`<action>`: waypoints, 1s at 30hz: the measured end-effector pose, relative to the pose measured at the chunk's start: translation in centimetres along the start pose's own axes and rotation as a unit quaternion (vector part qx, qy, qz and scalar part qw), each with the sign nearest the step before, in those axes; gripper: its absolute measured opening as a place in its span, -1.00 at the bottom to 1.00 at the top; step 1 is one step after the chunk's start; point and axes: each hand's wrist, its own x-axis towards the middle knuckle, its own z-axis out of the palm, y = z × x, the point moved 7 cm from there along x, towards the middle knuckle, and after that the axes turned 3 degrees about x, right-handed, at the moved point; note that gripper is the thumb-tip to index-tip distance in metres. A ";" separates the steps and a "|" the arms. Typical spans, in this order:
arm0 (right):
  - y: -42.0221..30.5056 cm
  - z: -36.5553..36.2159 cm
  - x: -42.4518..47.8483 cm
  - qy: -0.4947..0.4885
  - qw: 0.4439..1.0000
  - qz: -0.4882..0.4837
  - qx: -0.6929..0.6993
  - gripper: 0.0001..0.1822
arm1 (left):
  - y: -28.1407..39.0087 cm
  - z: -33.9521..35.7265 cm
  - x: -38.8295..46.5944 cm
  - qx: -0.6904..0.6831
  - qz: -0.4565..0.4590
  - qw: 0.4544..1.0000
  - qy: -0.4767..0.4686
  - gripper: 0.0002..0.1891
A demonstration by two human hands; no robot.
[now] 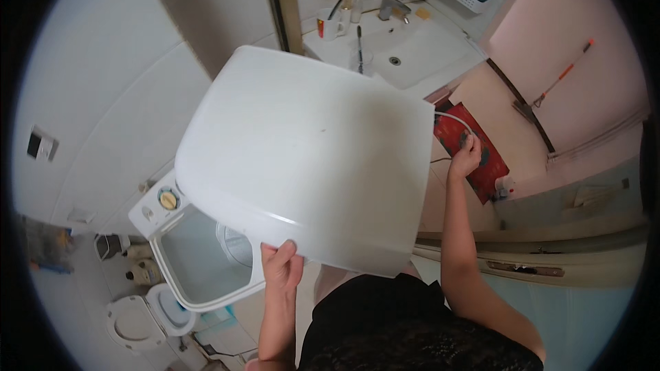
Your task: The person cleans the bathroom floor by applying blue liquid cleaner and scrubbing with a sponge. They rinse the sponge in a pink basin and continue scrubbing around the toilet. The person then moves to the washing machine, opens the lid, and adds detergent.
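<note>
A large white housing or cover [309,159] with rounded corners fills the middle of the view. Beside it at lower left is a washing machine's open tub [198,263], with a dial [168,200] on its control panel. The cover hides part of the tub and panel; whether they are joined I cannot tell. My left hand [283,265] grips the cover's near edge, thumb on top, close to the tub's rim. Out to the right, my right hand [466,157] pinches a thin pale hose [454,115] that comes from behind the cover's right edge.
Behind stands a washbasin [428,56] with a tap [392,5], a mug [330,24] and bottles. A toilet [139,319] is at lower left, plastic bottles [144,272] near it. A red mat [490,165] lies at right; a long-handled brush [562,77] leans beyond. A door frame [531,268] is right.
</note>
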 end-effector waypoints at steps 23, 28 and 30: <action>17.4 12.2 9.2 -0.298 0.937 0.024 -0.178 -0.77 | -24.4 36.3 27.9 -0.135 -0.332 0.926 -0.119 -0.75; 15.7 14.3 10.9 -0.391 0.906 0.050 -0.157 -0.79 | -33.8 32.6 32.7 -0.129 -0.344 0.929 -0.049 -0.85; 15.7 14.6 11.6 -0.386 0.913 0.032 -0.126 -0.80 | -35.8 32.4 34.1 -0.133 -0.345 0.929 -0.027 -0.88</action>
